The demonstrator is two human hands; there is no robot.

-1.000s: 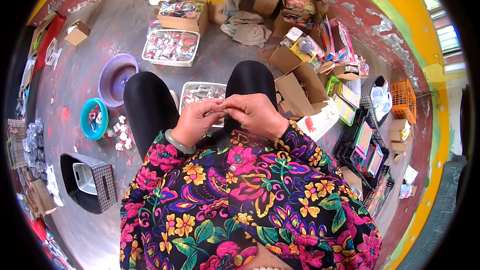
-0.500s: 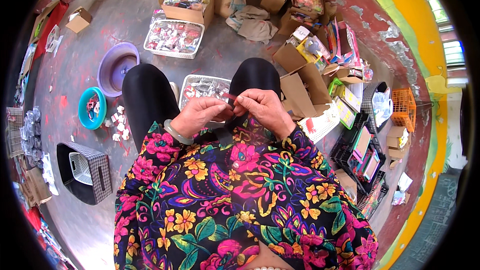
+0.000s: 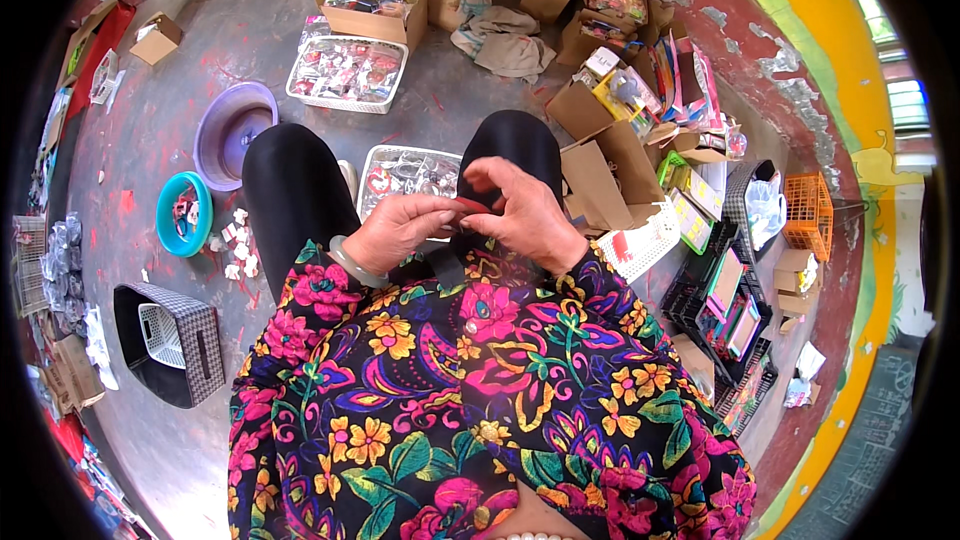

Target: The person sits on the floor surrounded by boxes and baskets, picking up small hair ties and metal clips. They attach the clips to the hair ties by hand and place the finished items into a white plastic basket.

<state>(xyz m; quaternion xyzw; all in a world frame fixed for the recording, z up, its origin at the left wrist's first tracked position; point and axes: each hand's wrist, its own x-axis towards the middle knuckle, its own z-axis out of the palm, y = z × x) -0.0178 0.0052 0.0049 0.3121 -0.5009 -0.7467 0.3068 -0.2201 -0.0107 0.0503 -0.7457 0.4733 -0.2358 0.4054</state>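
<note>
Both my hands meet over my lap, close to my right knee. My left hand (image 3: 402, 227), with a pale bangle at the wrist, pinches a small red strip (image 3: 473, 205) between thumb and fingertips. My right hand (image 3: 528, 216) is just beside it, its fingers lifted and spread from the thumb, whose tip is close to the strip. What the strip is made of is too small to tell. Between my knees stands a white plastic basket (image 3: 366, 202) with clear-wrapped small items in it, partly covered by my hands.
Ahead sits another white basket (image 3: 340, 103) of wrapped pieces, beside a cardboard box (image 3: 400, 25). To the left are a purple basin (image 3: 212, 145), a teal basin (image 3: 206, 215) and a checkered bin (image 3: 205, 345). Open cartons (image 3: 600, 185) and black crates (image 3: 690, 305) crowd the right.
My right hand's fingers have lifted and opened away from the left fingertips. The red strip now shows more clearly in my left hand, which has stayed nearly in place.
</note>
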